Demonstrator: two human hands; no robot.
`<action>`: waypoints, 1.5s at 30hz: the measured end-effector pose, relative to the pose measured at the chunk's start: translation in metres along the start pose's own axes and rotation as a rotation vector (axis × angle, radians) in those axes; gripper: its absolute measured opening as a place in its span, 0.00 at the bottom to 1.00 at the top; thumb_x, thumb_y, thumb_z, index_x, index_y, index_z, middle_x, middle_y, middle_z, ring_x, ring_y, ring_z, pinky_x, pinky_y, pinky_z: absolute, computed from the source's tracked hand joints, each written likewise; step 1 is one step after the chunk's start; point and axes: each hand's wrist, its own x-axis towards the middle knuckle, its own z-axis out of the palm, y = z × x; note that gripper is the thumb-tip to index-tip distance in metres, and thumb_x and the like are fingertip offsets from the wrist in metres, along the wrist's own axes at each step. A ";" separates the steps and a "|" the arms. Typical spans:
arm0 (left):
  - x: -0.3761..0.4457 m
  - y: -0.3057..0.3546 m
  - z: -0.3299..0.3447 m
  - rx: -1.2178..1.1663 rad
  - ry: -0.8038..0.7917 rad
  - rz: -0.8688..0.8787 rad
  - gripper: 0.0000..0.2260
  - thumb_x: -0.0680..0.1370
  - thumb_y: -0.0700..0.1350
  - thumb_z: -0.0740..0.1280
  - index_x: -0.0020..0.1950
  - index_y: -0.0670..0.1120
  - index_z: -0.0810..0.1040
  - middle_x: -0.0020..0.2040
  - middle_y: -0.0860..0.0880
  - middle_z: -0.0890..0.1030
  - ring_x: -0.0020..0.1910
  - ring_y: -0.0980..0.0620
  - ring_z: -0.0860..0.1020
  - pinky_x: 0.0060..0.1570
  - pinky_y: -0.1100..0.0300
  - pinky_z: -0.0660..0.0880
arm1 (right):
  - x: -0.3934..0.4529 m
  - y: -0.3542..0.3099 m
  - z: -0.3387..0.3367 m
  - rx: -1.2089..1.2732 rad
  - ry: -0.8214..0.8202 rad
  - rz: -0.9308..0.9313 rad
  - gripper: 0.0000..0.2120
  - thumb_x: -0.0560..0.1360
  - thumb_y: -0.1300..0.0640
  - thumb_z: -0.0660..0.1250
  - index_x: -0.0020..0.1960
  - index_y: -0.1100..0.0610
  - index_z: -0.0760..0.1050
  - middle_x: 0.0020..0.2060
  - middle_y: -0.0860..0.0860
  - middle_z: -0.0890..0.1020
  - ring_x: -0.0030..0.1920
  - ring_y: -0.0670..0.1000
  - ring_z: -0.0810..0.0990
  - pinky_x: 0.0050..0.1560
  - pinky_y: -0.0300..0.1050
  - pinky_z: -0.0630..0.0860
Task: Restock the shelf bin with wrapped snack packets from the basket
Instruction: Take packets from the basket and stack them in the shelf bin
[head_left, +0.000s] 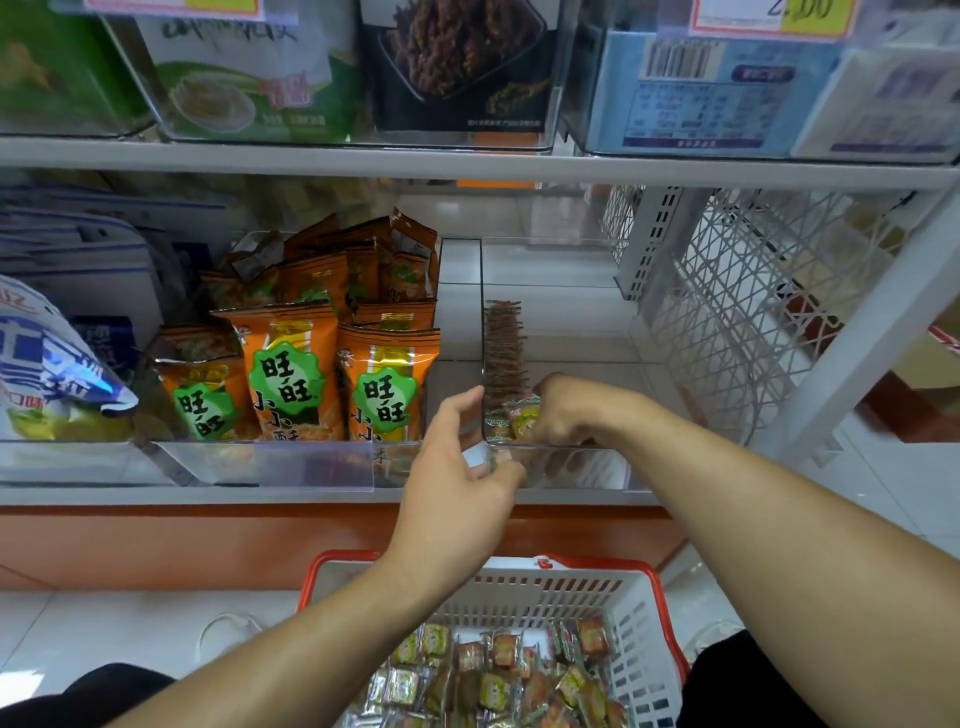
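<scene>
Fingers (524, 434) of my right hand (566, 410) were curled round a small wrapped packet (525, 418), green and yellow, held inside the clear shelf bin (571, 470) at its front-left corner. The packet was touching the near end of a row of packets (503, 353) standing on edge along the bin's left wall, running off toward 12 o'clock. The rest of the bin floor, toward 3 o'clock, showed bare.

My left hand (457, 467) was at the bin's front-left corner from outside, thumb up along the wall, fingers bent against the front lip. Steadying it, I judged; it held no packet that I could see.

The basket (644, 603), white with a red rim, sat at 6 o'clock below my arms, many wrapped packets (493, 675) loose in it. Orange snack bags (332, 374) filled the neighbouring bin at 9 o'clock.

Step in hand: seating one packet onto the row. Restock barely begun, by my reckoning.

Next move would call for setting the packet upright against the row, letting go without toppling it, then reaching back to 6 o'clock for more.
</scene>
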 end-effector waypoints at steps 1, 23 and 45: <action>0.001 0.000 0.000 -0.014 -0.001 -0.001 0.30 0.79 0.37 0.70 0.76 0.55 0.65 0.67 0.59 0.75 0.41 0.79 0.76 0.37 0.81 0.70 | -0.001 0.002 -0.005 0.016 -0.025 -0.006 0.17 0.70 0.50 0.79 0.49 0.61 0.82 0.36 0.55 0.87 0.35 0.52 0.87 0.37 0.49 0.85; 0.069 0.013 0.025 0.242 0.001 0.031 0.47 0.77 0.45 0.71 0.83 0.60 0.39 0.80 0.53 0.62 0.73 0.50 0.70 0.61 0.62 0.64 | 0.133 0.045 -0.063 0.481 0.696 -0.015 0.11 0.71 0.63 0.76 0.53 0.57 0.81 0.55 0.58 0.83 0.56 0.57 0.82 0.58 0.51 0.80; -0.021 -0.007 0.018 0.074 0.057 0.126 0.31 0.79 0.35 0.63 0.77 0.58 0.61 0.75 0.59 0.67 0.69 0.65 0.67 0.64 0.70 0.67 | -0.036 -0.027 -0.014 0.578 1.347 -0.960 0.09 0.71 0.70 0.66 0.43 0.57 0.74 0.38 0.48 0.79 0.39 0.45 0.78 0.40 0.39 0.74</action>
